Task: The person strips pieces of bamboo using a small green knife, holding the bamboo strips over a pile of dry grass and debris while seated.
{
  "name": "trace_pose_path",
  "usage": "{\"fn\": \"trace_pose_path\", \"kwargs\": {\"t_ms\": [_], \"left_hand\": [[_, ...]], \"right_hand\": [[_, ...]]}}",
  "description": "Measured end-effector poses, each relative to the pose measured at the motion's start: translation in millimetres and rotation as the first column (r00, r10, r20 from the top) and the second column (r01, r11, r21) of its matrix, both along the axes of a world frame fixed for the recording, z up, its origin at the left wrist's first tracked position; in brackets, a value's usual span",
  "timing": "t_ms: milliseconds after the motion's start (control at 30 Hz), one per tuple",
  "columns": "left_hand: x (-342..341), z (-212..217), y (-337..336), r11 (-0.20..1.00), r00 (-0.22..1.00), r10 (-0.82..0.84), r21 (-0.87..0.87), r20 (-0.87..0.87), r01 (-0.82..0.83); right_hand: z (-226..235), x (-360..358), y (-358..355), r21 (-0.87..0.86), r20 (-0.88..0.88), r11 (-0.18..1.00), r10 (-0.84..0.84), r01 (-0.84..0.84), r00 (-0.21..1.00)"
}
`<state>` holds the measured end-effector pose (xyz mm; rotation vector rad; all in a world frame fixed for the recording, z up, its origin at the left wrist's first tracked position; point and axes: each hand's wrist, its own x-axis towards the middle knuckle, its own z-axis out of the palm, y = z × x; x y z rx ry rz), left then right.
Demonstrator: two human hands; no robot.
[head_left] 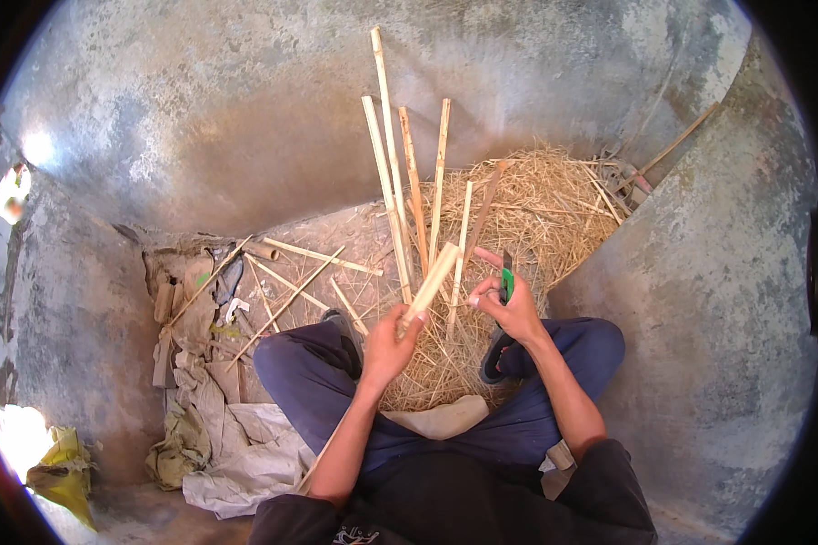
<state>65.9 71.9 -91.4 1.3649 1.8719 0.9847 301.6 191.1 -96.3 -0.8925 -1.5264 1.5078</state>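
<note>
My left hand is closed round the lower end of a pale split bamboo strip, which tilts up and to the right in front of me. To its right, my right hand grips a small green-handled knife. The dark blade points up, away from the bamboo strip and apart from it. One finger of that hand stretches out to the left. Beyond both hands, several bamboo sticks stand leaning toward the back wall.
A heap of straw shavings lies at the far right and spreads between my legs. Loose sticks and rubble cover the floor on the left. Crumpled cloth sacks lie beside my left leg. Concrete walls close in the corner.
</note>
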Motion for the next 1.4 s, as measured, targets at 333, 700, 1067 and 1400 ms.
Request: {"fn": "trace_pose_path", "kwargs": {"t_ms": [333, 700, 1067, 1400], "left_hand": [[-25, -4, 2, 0.994, 0.977, -0.047, 0.104, 0.206, 0.026], [-7, 13, -10, 0.991, 0.949, -0.129, 0.004, 0.287, 0.133], [-8, 8, -6, 0.994, 0.981, -0.108, 0.01, 0.161, 0.107], [-2, 7, -5, 0.999, 0.965, -0.027, -0.02, 0.261, 0.033]], "right_hand": [[-24, 3, 15, 0.643, 0.29, 0.762, -0.327, 0.069, 0.899], [4, -16, -26, 0.478, 0.513, 0.856, -0.092, -0.195, 0.854], [-23, -31, -40, 0.645, 0.407, 0.739, -0.118, -0.194, 0.906], [-23, -39, -54, 0.575, 0.491, 0.777, -0.076, -0.257, 0.868]]}}
